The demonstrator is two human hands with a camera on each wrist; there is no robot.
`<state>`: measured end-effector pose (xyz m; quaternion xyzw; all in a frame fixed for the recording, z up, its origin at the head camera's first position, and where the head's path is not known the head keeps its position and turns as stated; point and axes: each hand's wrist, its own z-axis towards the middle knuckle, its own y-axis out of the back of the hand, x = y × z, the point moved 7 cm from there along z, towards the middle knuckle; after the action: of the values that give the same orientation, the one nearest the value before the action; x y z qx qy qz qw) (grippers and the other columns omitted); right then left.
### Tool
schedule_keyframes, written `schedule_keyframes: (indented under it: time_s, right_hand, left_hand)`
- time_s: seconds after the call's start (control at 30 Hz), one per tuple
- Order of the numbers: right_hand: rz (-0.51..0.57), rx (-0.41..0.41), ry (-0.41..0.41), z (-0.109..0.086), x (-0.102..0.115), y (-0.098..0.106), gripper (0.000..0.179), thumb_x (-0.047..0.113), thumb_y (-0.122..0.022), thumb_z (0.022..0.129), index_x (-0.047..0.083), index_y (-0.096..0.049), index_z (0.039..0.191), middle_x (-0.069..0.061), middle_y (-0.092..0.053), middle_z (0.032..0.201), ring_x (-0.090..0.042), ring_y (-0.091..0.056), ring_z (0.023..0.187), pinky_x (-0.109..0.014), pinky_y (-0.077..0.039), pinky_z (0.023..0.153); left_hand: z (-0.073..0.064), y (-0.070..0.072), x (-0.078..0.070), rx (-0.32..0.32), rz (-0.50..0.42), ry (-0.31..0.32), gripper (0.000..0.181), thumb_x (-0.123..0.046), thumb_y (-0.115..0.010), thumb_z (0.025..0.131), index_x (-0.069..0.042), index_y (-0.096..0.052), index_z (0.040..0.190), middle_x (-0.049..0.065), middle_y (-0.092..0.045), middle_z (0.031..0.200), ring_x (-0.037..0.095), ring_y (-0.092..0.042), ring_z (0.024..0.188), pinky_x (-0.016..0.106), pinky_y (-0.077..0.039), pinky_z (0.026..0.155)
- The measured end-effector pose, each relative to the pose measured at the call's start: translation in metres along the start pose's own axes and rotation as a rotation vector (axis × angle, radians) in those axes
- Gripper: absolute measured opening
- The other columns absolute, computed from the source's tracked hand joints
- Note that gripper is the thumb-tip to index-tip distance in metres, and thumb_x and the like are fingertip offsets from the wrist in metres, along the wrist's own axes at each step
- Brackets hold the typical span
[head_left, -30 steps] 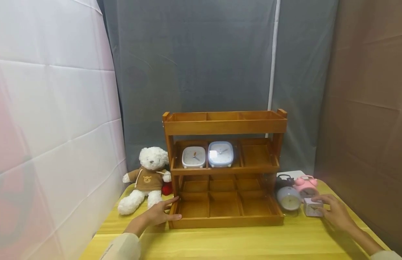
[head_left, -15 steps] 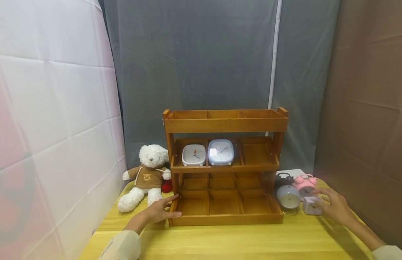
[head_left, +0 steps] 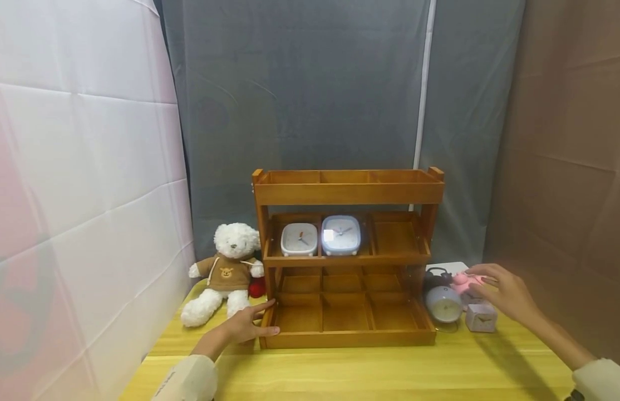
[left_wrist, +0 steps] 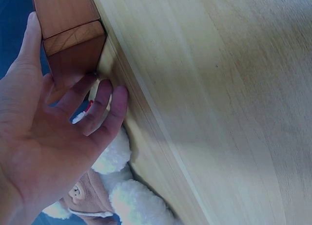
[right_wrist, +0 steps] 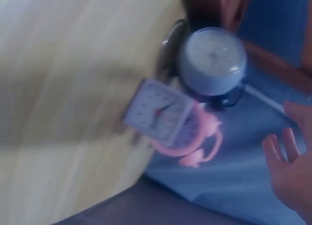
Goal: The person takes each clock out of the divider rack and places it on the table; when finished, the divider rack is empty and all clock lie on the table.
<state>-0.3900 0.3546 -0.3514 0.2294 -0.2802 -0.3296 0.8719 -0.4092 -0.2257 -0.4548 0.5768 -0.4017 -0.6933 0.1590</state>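
Observation:
My left hand [head_left: 244, 324] rests at the lower left corner of a brown wooden shelf [head_left: 347, 338]. In the left wrist view, the thumb lies along the wooden corner [left_wrist: 77, 37] while the other fingers spread loosely beside it. My right hand [head_left: 510, 298] reaches over a pink twin-bell alarm clock [head_left: 462, 281], fingers extended and partly covering it. In front of that stands a small pale square clock [head_left: 481, 318]. A round grey-blue alarm clock [head_left: 444, 304] is to its left. The right wrist view shows the right hand's fingers [right_wrist: 274, 152] apart from the pink clock [right_wrist: 208, 125].
On the shelf's middle tier sit a white clock [head_left: 299, 239] and a light-blue-rimmed clock [head_left: 340, 235]. A white teddy bear [head_left: 235, 242] in a brown hoodie sits at the left, with a red object [head_left: 257, 287] beside it. Behind the right-hand clocks is a black-handled item [head_left: 438, 276].
My right hand has left the small square clock and moved up and back over the pink alarm clock. The left hand has stayed at the shelf corner.

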Motion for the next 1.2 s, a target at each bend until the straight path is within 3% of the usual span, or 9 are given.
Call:
schedule_keyframes:
  time_s: [0.23, 0.37, 0.57, 0.63, 0.87, 1.0, 1.2]
  right_hand:
    - [-0.035, 0.039, 0.047, 0.031, 0.036, -0.003, 0.032, 0.001, -0.087, 0.082, 0.012, -0.076, 0.109, -0.005, -0.074, 0.109, 0.011, -0.062, 0.099, -0.005, -0.049, 0.083]
    - [0.022, 0.052, 0.069, 0.047, 0.053, -0.008, 0.033, 0.000, -0.086, 0.083, 0.011, -0.076, 0.112, -0.006, -0.074, 0.111, 0.004, -0.066, 0.102, -0.009, -0.052, 0.084]
    - [0.128, 0.067, 0.086, 0.066, 0.072, -0.015, 0.034, -0.004, -0.084, 0.084, 0.006, -0.075, 0.115, -0.010, -0.074, 0.112, 0.011, -0.065, 0.101, -0.012, -0.054, 0.085]
    - [0.123, 0.072, 0.094, 0.071, 0.077, -0.017, 0.033, -0.003, -0.084, 0.084, 0.005, -0.075, 0.115, -0.011, -0.074, 0.113, 0.006, -0.067, 0.102, -0.012, -0.055, 0.084]
    - [0.178, 0.129, 0.023, 0.091, 0.091, -0.033, 0.030, 0.003, -0.080, 0.091, 0.002, -0.072, 0.120, -0.016, -0.073, 0.121, -0.038, -0.073, 0.107, -0.023, -0.058, 0.086]
    - [0.222, 0.159, -0.028, 0.106, 0.101, -0.047, 0.032, 0.009, -0.079, 0.093, 0.003, -0.071, 0.124, -0.019, -0.071, 0.126, -0.039, -0.072, 0.110, -0.034, -0.060, 0.087]
    - [0.311, 0.193, -0.064, 0.132, 0.119, -0.074, 0.036, 0.012, -0.079, 0.094, 0.001, -0.069, 0.127, -0.023, -0.068, 0.129, -0.038, -0.070, 0.115, -0.039, -0.059, 0.092]
  left_hand:
    - [-0.001, 0.001, -0.001, -0.001, -0.008, 0.012, 0.089, -0.039, -0.084, 0.089, -0.004, -0.040, 0.159, 0.039, -0.049, 0.146, 0.054, -0.054, 0.130, 0.066, -0.045, 0.105]
    - [-0.001, 0.001, -0.001, 0.003, -0.010, 0.008, 0.089, -0.039, -0.083, 0.090, -0.003, -0.040, 0.159, 0.039, -0.048, 0.146, 0.054, -0.054, 0.130, 0.066, -0.045, 0.105]
    - [-0.003, 0.000, -0.003, 0.005, -0.011, 0.005, 0.089, -0.039, -0.083, 0.090, -0.003, -0.040, 0.159, 0.040, -0.048, 0.146, 0.055, -0.054, 0.130, 0.066, -0.044, 0.106]
    - [-0.003, 0.000, -0.003, 0.005, -0.008, 0.001, 0.089, -0.039, -0.083, 0.090, -0.003, -0.040, 0.159, 0.040, -0.049, 0.146, 0.055, -0.054, 0.130, 0.066, -0.044, 0.106]
    - [0.001, 0.000, 0.000, 0.001, -0.005, -0.004, 0.089, -0.039, -0.084, 0.089, -0.003, -0.040, 0.159, 0.040, -0.050, 0.144, 0.054, -0.055, 0.130, 0.066, -0.044, 0.106]
    - [0.003, 0.001, 0.002, -0.006, -0.002, 0.001, 0.089, -0.039, -0.085, 0.088, -0.004, -0.041, 0.158, 0.040, -0.051, 0.143, 0.053, -0.055, 0.130, 0.065, -0.045, 0.106]
    - [0.003, 0.000, 0.004, -0.005, -0.014, 0.010, 0.090, -0.040, -0.085, 0.088, -0.005, -0.041, 0.159, 0.039, -0.050, 0.145, 0.053, -0.055, 0.130, 0.065, -0.045, 0.105]
